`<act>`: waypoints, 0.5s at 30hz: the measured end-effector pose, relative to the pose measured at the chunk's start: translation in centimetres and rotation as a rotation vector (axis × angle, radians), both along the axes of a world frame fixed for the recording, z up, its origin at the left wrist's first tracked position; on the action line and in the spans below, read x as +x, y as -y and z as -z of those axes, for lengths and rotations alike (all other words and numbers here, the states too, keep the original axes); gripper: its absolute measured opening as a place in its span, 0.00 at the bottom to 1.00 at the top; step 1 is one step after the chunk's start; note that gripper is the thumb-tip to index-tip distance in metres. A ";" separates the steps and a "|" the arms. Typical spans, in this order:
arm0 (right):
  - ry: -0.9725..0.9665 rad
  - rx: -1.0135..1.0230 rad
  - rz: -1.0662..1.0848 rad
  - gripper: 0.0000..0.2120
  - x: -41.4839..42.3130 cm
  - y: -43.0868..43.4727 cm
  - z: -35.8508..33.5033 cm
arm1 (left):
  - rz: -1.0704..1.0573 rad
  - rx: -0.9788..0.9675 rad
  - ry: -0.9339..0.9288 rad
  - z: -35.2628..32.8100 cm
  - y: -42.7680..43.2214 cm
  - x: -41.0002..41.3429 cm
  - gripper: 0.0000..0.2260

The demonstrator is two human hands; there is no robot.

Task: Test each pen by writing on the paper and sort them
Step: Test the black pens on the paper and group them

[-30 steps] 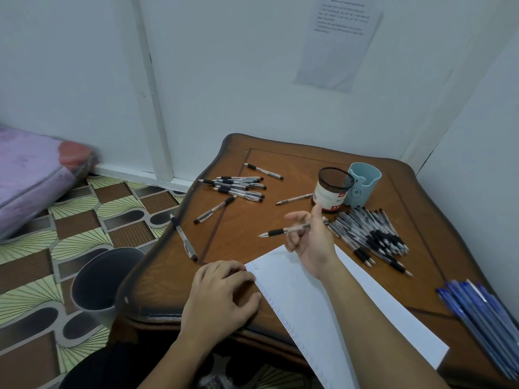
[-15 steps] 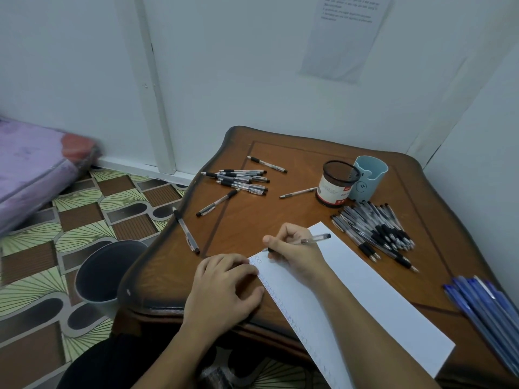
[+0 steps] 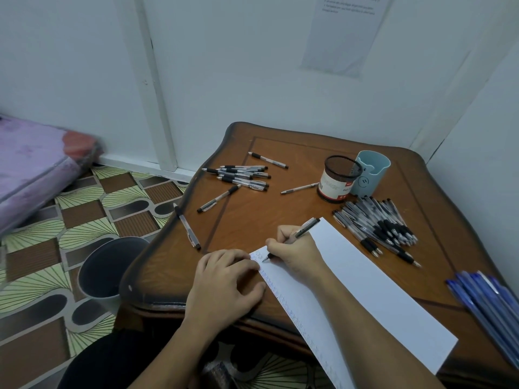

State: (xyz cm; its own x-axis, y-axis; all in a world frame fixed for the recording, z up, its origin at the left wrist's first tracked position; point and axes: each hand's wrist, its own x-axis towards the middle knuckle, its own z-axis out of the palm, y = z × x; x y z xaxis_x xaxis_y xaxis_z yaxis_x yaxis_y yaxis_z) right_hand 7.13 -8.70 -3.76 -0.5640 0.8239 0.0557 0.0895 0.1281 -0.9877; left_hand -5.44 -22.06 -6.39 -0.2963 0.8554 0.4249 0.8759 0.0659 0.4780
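My right hand (image 3: 295,249) grips a clear pen with a black grip (image 3: 304,230) in a writing hold, its tip down on the top left corner of the white paper (image 3: 365,293). A column of small blue marks runs down the paper's left edge. My left hand (image 3: 224,282) rests on the table with its fingertips pressing the paper's left edge. A big pile of black-grip pens (image 3: 379,227) lies to the right of the paper. A smaller bunch of pens (image 3: 241,175) lies at the table's far left, with a few loose ones around it.
A black mesh pen cup (image 3: 338,179) and a light blue cup (image 3: 370,172) stand at the back of the wooden table (image 3: 309,155). Blue pens (image 3: 488,304) lie at the right edge. A grey bin (image 3: 109,268) stands on the patterned floor to the left.
My right hand carried the pen from above the table down to the paper and set its tip on the top left corner. The left hand stayed on the paper's edge.
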 end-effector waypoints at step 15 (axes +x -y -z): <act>0.015 -0.033 -0.011 0.21 -0.1 -0.4 0.1 | 0.000 -0.023 -0.007 0.0 0.0 0.0 0.12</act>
State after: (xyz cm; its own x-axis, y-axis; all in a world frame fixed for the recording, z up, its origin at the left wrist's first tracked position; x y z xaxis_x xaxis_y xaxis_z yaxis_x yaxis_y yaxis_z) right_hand 6.99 -8.32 -3.86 -0.5737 0.8188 0.0196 0.1034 0.0961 -0.9900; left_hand -5.44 -22.08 -6.35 -0.2931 0.8652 0.4068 0.8792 0.0768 0.4702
